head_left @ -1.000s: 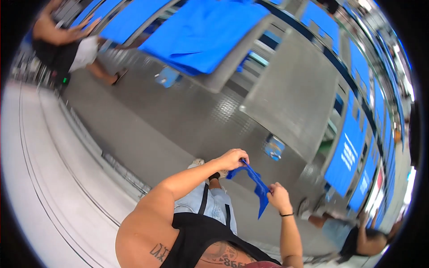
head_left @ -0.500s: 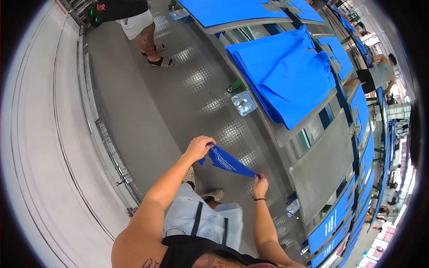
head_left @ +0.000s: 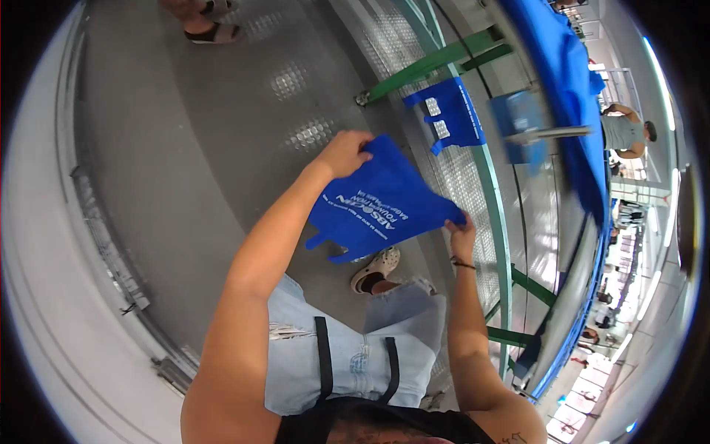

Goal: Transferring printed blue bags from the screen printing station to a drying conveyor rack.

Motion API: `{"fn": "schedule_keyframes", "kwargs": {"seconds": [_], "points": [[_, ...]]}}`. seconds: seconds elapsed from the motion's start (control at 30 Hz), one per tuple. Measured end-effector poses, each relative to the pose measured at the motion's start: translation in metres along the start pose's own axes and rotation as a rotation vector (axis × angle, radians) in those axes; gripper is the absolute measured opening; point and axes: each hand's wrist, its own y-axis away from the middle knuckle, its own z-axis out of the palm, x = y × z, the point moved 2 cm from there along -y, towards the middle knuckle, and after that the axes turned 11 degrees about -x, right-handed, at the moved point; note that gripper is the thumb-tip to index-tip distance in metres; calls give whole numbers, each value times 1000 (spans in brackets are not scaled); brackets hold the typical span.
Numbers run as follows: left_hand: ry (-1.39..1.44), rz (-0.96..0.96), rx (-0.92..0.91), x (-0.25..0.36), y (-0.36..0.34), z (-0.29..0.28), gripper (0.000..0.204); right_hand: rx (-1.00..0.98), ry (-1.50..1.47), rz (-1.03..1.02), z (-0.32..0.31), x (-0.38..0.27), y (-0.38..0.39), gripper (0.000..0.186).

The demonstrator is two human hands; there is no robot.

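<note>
A blue cloth bag [head_left: 396, 192] with white print hangs between my two hands, its face spread and tilted, above the floor. My left hand [head_left: 346, 154] pinches its upper left corner, fingers closed. At the right corner, the fingers of my right hand [head_left: 461, 233] are closed on the cloth. Narrow strips with notches between them stick out along the bag's lower left edge. Beyond my hands, a second blue cloth piece [head_left: 464, 111] with cut-out openings lies against the pale green rail.
A green metal frame [head_left: 436, 66] with a long rail [head_left: 497, 229] runs along the right. Blue cloth [head_left: 562, 66] covers the table edge above it. Another person's sandaled foot [head_left: 214, 33] is at the far left; a further person [head_left: 627, 132] stands far right.
The bag has turned from a narrow, folded-looking strip to a broad spread face. Both hands have moved up in view, the right one further right. My view has shifted toward the table's frame.
</note>
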Motion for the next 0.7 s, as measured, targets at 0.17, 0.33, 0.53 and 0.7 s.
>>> {"fn": "schedule_keyframes", "kwargs": {"seconds": [0.17,0.33,0.53,0.7], "points": [[41,104,18,-57,-35,51,30,42,-190,67,-17,70,-29,23],[-173,285,-263,-140,-65,90,22,23,-158,9,-6,103,-50,21],[63,132,-204,-164,-101,126,10,-18,-38,-153,-16,167,-45,20],[-17,182,-60,-170,-120,130,14,234,169,-124,-24,177,-65,15]]}}
